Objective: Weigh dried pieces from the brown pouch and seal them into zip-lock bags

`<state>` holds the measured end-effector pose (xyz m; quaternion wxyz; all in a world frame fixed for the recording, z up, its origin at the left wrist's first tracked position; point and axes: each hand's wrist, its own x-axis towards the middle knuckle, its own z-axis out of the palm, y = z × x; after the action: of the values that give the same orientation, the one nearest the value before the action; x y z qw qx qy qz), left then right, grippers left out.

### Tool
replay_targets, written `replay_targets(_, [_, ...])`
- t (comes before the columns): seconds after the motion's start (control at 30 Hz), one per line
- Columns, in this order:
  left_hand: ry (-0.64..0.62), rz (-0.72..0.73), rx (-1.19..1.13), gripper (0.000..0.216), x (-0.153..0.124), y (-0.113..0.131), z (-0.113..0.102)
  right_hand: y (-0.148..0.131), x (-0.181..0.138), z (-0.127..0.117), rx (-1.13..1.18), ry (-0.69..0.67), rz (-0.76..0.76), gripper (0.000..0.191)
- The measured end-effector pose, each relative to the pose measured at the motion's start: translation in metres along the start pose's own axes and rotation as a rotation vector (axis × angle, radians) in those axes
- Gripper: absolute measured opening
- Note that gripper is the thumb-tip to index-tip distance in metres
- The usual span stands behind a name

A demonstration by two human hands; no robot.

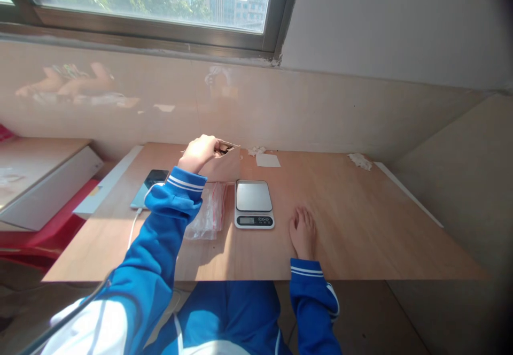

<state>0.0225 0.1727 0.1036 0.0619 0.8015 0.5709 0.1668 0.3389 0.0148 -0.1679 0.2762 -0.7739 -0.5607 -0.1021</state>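
While the left hand [200, 151] bends over the open top of a tan, straight-sided cardboard box [225, 171], its fingertips drop partly out of sight at the rim; cannot tell whether they grip anything. The box sits just left of centre in the frame, flap up, dark small contents visible inside but too small to identify.

Just below the box, a stack of clear plastic zip bags with reddish seal lines [205, 218] lies flat. To the right of the bags, near frame centre, a white rectangular digital scale with a silver square pan [254, 195]; its display is lit, digits unreadable.

Right hand [303, 231] lies palm down, right of the scale and apart from it, fingers extended close together, holding nothing. Both sleeves blue with white cuff stripes.

Left of the box, a light-blue phone with a dark glossy upper part [141, 197], partly behind the left sleeve, white cable [133, 228] running down from its lower end.

Upper centre: white square paper [268, 160], crumpled white tissue [257, 151] touching or just above it; second crumpled white tissue [360, 161] at upper right of the tabletop. All on a light-brown wooden table [360, 226].

Left edge of frame: red plastic stool [44, 240] under another wood-topped table [38, 157]. Upper left: metal-framed window [152, 21], trees and buildings outside.
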Motion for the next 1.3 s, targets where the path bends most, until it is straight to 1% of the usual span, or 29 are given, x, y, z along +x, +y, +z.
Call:
replay_targets(0.07, [-0.012,-0.007,0.056,0.023,-0.003,0.004,-0.006,0.0,0.0,0.0,0.003,-0.001,0.007,0.045])
replay_targets(0.1, [0.002,-0.014,0.078,0.022,-0.005,0.005,-0.009,-0.001,0.0,0.0,0.005,-0.005,0.011,0.045])
replay_targets(0.27, [0.214,0.008,0.161,0.014,-0.007,0.003,-0.013,-0.002,0.0,-0.002,0.022,-0.016,0.014,0.045])
replay_targets(0.37, [0.259,0.023,0.128,0.012,-0.005,-0.001,-0.009,-0.002,0.0,-0.002,0.025,-0.012,0.014,0.045])
replay_targets(0.43, [0.29,0.026,0.048,0.012,-0.004,-0.002,-0.007,-0.002,0.0,-0.002,0.027,-0.012,0.012,0.045])
replay_targets(0.5, [0.353,0.041,-0.079,0.012,-0.005,-0.002,-0.007,-0.002,0.0,-0.003,0.028,-0.015,0.008,0.045])
replay_targets(0.63, [0.57,0.149,-0.378,0.017,-0.009,0.007,-0.013,-0.002,0.0,-0.003,0.015,-0.017,0.011,0.045])
replay_targets(0.67, [0.609,0.174,-0.443,0.018,-0.01,0.011,-0.012,-0.001,0.0,-0.003,0.011,-0.018,0.011,0.045])
replay_targets(0.7, [0.619,0.197,-0.501,0.019,-0.012,0.016,-0.01,-0.001,0.0,-0.003,0.007,-0.019,0.011,0.045])
replay_targets(0.73, [0.593,0.216,-0.552,0.021,-0.013,0.022,-0.005,-0.001,0.0,-0.002,0.004,-0.018,0.011,0.045])
replay_targets(0.77, [0.522,0.241,-0.604,0.022,-0.015,0.027,0.003,-0.001,0.001,-0.002,0.004,-0.016,0.01,0.045])
replay_targets(0.8, [0.406,0.275,-0.655,0.024,-0.017,0.032,0.015,-0.001,0.001,-0.002,0.006,-0.014,0.009,0.045])
replay_targets(0.87, [0.155,0.251,-0.756,0.028,-0.02,0.041,0.045,-0.001,0.001,-0.002,0.012,-0.007,0.007,0.045])
replay_targets(0.9, [0.017,0.194,-0.803,0.029,-0.022,0.044,0.062,-0.001,0.001,-0.002,0.017,-0.003,0.006,0.044])
replay_targets(0.97, [-0.205,0.021,-0.855,0.032,-0.025,0.048,0.097,-0.001,0.0,-0.002,0.026,0.005,0.003,0.044])
replay_targets(1.0, [-0.25,-0.049,-0.876,0.033,-0.027,0.049,0.113,-0.002,0.0,-0.002,0.029,0.009,0.002,0.043])
replay_targets(1.07, [-0.3,-0.114,-0.899,0.034,-0.03,0.049,0.139,-0.002,0.0,-0.003,0.034,0.012,0.002,0.043])
replay_targets(1.13, [-0.273,-0.157,-0.848,0.037,-0.033,0.047,0.155,-0.002,0.0,-0.004,0.033,0.009,0.005,0.044])
replay_targets(1.2, [-0.187,-0.134,-0.76,0.037,-0.035,0.045,0.164,-0.003,0.001,-0.004,0.03,0.005,0.005,0.044])
replay_targets(1.3, [-0.1,-0.068,-0.645,0.034,-0.036,0.042,0.167,-0.003,0.001,-0.005,0.027,0.003,0.007,0.045])
